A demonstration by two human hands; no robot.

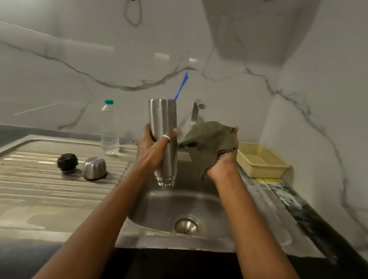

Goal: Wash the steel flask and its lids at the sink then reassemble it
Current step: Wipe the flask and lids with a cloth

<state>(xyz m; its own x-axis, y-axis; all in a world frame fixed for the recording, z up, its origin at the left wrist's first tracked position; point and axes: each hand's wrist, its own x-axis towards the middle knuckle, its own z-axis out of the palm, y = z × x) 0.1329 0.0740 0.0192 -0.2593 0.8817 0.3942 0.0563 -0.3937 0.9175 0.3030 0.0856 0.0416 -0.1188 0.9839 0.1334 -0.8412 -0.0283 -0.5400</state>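
My left hand grips the steel flask round its middle and holds it upside down above the sink basin, its mouth pointing down. My right hand holds a grey-green cloth just right of the flask, the cloth draped over the palm and apart from the steel. On the ribbed draining board to the left lie the black inner lid and the steel cup lid, side by side.
A clear plastic bottle with a green cap stands behind the draining board. The tap rises behind the flask. A yellow plastic basket sits at the back right. The drain lies in the basin's middle.
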